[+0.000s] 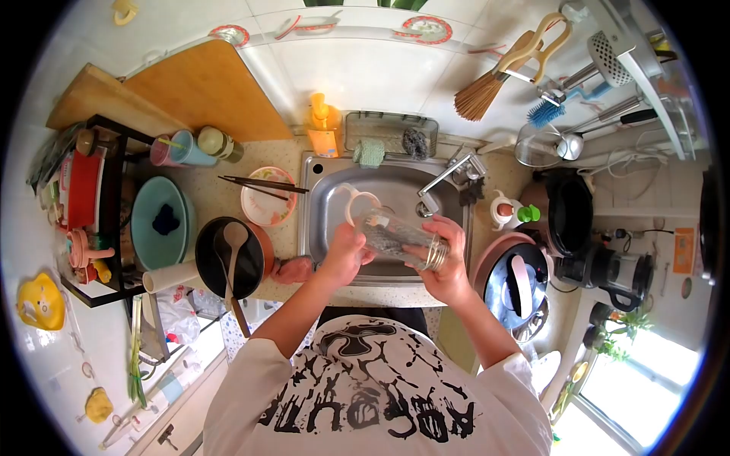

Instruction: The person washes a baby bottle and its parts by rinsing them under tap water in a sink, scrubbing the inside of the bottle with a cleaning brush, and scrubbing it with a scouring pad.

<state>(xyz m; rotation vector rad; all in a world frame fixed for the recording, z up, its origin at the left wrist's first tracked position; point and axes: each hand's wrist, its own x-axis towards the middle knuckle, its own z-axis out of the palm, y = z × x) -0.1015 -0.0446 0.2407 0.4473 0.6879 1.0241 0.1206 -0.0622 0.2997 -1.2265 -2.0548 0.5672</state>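
Over the sink (323,262) I hold a clear, ribbed jar (388,234) tilted on its side. My right hand (445,254) is wrapped round its threaded mouth end, fingers on the far side. At the jar's other end my left hand (346,252) is closed, and a pale pinkish loop-shaped thing (357,199) stands out from its fingers. Whether the loop belongs to a tool or a handle, I cannot tell. A small whitish label patch shows on the jar's side. The tap (437,182) reaches over the basin just beyond my right hand.
Left of the sink are a bowl (255,211) with chopsticks across it and a pot (207,258) holding a wooden spoon. Behind stand an orange soap bottle (325,133) and a wire rack (391,125) with a green sponge. A pink-rimmed cooker (498,277) sits at right.
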